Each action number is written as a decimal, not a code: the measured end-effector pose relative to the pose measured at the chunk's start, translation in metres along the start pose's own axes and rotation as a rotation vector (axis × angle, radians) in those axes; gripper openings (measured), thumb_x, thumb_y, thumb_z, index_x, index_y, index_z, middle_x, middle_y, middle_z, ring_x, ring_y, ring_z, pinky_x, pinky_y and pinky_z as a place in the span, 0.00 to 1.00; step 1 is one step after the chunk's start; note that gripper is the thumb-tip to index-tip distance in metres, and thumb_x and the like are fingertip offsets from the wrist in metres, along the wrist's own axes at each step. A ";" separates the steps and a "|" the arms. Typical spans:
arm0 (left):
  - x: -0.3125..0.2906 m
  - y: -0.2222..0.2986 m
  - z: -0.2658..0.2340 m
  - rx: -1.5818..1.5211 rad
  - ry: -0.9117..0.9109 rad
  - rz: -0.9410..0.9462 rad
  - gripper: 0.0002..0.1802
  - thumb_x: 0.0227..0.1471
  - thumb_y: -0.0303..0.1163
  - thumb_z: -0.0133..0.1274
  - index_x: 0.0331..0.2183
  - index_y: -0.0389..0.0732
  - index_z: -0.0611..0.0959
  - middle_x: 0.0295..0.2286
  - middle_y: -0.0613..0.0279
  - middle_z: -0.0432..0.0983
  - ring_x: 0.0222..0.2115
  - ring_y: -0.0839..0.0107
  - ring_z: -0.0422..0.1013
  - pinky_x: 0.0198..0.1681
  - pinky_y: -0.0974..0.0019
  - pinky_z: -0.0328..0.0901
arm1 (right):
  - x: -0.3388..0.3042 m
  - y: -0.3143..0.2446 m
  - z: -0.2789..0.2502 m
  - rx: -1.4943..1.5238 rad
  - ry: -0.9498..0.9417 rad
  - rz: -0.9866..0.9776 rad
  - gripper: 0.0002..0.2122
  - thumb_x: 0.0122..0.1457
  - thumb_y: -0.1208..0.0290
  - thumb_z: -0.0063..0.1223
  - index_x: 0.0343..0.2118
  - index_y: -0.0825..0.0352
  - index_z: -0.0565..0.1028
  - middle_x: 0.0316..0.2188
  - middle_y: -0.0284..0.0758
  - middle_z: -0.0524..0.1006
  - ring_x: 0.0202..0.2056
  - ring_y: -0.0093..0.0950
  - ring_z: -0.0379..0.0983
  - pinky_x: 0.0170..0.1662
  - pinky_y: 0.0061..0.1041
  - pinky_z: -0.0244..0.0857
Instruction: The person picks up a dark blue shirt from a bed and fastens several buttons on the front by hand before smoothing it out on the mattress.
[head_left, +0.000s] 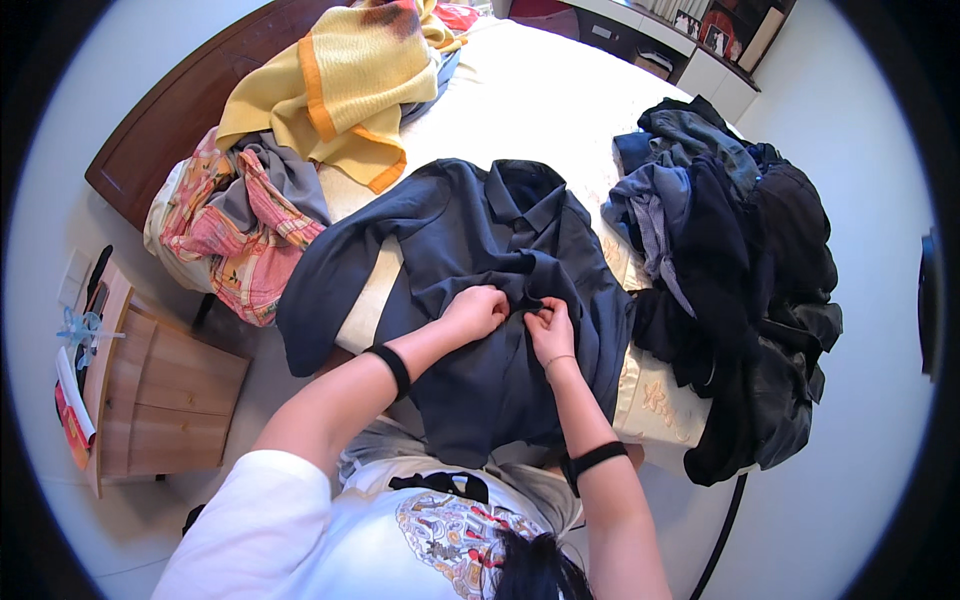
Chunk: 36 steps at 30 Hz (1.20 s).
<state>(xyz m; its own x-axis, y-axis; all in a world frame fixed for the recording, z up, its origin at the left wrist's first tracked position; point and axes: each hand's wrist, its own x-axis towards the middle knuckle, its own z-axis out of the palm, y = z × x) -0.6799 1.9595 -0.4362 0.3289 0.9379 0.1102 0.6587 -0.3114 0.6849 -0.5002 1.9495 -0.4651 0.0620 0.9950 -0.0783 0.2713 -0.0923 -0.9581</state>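
Note:
A dark grey collared shirt [450,230] lies front up on the bed, its collar pointing away from me and its lower hem hanging over the near edge towards my lap. One sleeve stretches out to the left. My left hand [477,312] pinches the shirt's cloth near the middle of the front. Just to its right, my right hand [549,328] grips the front edge between thumb and fingers. The cloth bunches up above both hands. Whatever small part sits between the fingertips, such as a button, is hidden.
The bed [510,90] has a pale cover. Dark clothes [740,240] are heaped at its right side. A yellow blanket [350,80] and pink patterned bedding [240,240] lie by the headboard [150,130]. A wooden bedside cabinet [175,390] stands at the left.

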 end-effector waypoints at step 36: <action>-0.022 0.026 -0.012 0.169 -0.200 0.189 0.05 0.42 0.28 0.56 0.27 0.41 0.83 0.26 0.54 0.76 0.31 0.55 0.74 0.35 0.57 0.69 | -0.055 -0.092 -0.051 -0.665 -0.339 -0.691 0.06 0.45 0.77 0.58 0.28 0.62 0.77 0.26 0.32 0.75 0.29 0.32 0.74 0.33 0.27 0.69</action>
<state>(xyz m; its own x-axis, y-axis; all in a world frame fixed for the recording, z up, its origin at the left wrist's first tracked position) -0.6787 1.9328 -0.4121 0.5718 0.8175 0.0686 0.6708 -0.5141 0.5345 -0.4793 1.9016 -0.3583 -0.5582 0.7876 0.2610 0.6302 0.6071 -0.4840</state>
